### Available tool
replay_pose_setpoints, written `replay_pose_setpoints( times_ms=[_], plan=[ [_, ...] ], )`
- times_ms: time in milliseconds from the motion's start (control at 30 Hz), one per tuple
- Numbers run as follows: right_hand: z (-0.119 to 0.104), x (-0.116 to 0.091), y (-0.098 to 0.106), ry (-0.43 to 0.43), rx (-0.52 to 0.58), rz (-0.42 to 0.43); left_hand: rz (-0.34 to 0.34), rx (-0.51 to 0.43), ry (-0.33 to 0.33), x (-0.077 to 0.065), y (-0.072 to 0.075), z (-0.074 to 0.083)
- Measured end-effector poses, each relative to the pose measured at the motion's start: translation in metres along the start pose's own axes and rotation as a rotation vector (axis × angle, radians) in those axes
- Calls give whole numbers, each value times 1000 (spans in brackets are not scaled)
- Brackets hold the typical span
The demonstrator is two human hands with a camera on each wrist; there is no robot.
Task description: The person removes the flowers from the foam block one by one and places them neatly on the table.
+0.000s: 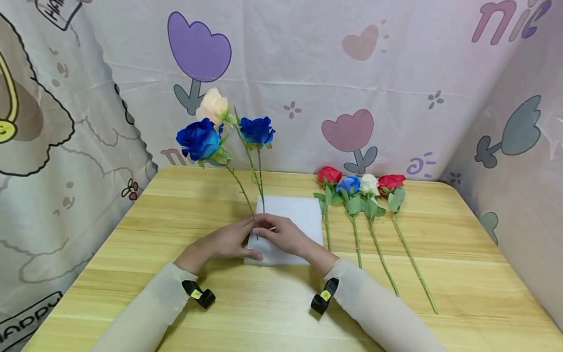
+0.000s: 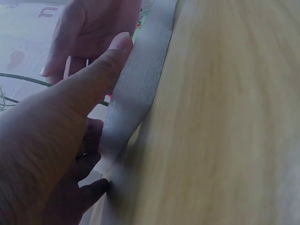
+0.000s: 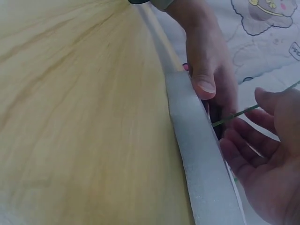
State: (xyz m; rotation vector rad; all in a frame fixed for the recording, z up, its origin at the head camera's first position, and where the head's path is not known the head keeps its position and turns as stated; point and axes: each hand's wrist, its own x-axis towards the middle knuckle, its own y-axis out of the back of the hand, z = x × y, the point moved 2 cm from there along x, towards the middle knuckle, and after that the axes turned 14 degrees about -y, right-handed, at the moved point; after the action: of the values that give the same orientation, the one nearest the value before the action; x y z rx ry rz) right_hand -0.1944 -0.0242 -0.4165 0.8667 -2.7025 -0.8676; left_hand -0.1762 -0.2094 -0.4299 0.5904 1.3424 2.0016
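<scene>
A white foam block [image 1: 292,208] lies flat on the table. At its left near corner, my left hand [image 1: 228,239] holds the block, thumb against the near edge [image 2: 140,70] and fingers along the left side. My right hand [image 1: 283,233] reaches over the block and pinches the thin green stem [image 3: 241,113] of the left blue rose [image 1: 200,139] between thumb and fingers, low on the stem. This rose leans left. Behind it, a second blue rose [image 1: 257,131] and a peach rose [image 1: 213,106] stand over the block, their stem bases hidden by my hands.
To the right of the block lie several roses in a row: a red rose [image 1: 329,174], a blue rose [image 1: 349,184], a white rose [image 1: 369,185] and another red rose [image 1: 391,182], stems toward me. A printed cloth [image 1: 286,58] hangs behind the wooden table [image 1: 145,234].
</scene>
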Motion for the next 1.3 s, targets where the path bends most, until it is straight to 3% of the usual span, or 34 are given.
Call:
replay_pose_setpoints(
  times_ms=[300, 567, 767, 1300],
  plan=[
    [-2, 4, 1, 42, -115, 5, 8, 0, -15, 0, 0, 0],
    [-5, 7, 8, 17, -137, -75, 1, 9, -13, 1, 0, -1],
    [-3, 11, 9, 31, -108, -121, 4, 3, -12, 0, 0, -1],
    [2, 13, 3, 82, 71, -126, -14, -11, 0, 1, 0, -2]
  ],
)
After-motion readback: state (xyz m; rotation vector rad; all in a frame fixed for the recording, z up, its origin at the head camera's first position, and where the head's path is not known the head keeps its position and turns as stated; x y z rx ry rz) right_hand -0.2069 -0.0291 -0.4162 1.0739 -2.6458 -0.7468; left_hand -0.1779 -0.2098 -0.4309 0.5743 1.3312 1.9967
